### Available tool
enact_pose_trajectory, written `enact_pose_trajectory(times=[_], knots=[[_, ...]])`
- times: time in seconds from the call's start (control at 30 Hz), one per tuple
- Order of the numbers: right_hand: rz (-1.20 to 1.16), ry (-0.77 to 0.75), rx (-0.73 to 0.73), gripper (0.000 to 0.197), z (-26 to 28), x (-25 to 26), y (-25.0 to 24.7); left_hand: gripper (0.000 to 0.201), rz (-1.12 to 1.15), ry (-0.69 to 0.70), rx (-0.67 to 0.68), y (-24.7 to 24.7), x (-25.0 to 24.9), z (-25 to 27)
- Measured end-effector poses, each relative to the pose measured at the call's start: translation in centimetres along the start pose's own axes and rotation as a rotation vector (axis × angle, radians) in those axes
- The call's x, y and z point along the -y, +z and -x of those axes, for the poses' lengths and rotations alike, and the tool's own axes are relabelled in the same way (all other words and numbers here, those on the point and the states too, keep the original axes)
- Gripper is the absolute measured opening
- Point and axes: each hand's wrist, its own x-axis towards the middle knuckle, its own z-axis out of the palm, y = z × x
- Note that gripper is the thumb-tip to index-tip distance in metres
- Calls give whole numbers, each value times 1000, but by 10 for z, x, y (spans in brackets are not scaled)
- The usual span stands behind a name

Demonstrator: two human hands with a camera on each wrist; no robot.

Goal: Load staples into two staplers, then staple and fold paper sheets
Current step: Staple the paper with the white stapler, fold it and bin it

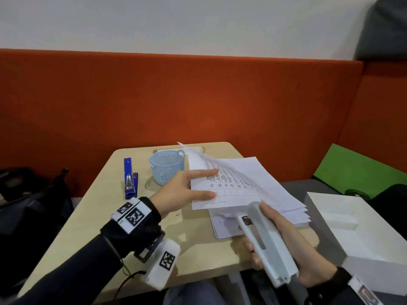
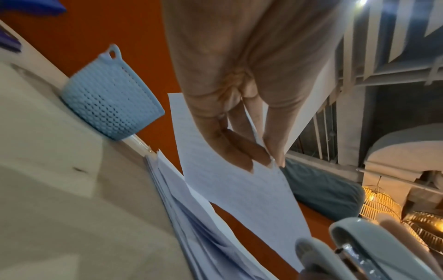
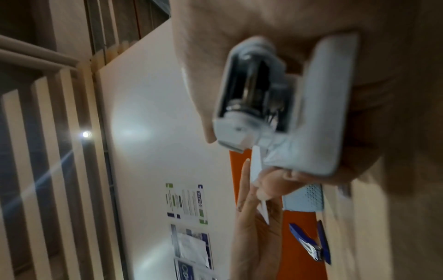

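Observation:
My left hand (image 1: 211,184) pinches a few printed sheets (image 1: 233,183) between thumb and fingers and holds their left edge up off the paper stack (image 1: 290,211). In the left wrist view the lifted sheets (image 2: 239,189) run between the fingers (image 2: 273,144). My right hand (image 1: 258,227) grips a pale grey stapler (image 1: 264,243), its nose at the near corner of the lifted sheets. Whether paper sits in its mouth I cannot tell. The right wrist view shows the grey stapler's (image 3: 287,106) rear end. A blue stapler (image 1: 130,179) lies swung open at the table's far left.
A light blue mesh basket (image 1: 167,166) stands at the back of the beige table (image 1: 88,227), beside the papers. An open white box (image 1: 363,234) sits to the right of the table. An orange padded wall (image 1: 198,95) rises behind.

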Motion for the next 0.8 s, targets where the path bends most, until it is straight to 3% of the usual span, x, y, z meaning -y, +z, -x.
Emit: enact_pose_trajectory(times=[0.1, 0.3, 0.47, 0.6, 0.8], knots=[[-34, 24, 67, 52, -6, -15, 15, 54, 58, 1, -70, -4, 5, 21], [-5, 3, 173, 64, -30, -26, 26, 45, 52, 13, -67, 0, 16, 40], [17, -64, 111, 53, -46, -6, 37, 44, -44, 60, -43, -5, 0, 28], [10, -40, 67, 60, -62, 11, 36, 47, -178, 49, -45, -12, -8, 7], [-113, -26, 102, 68, -79, 20, 30, 40, -85, 29, -57, -20, -1, -15]])
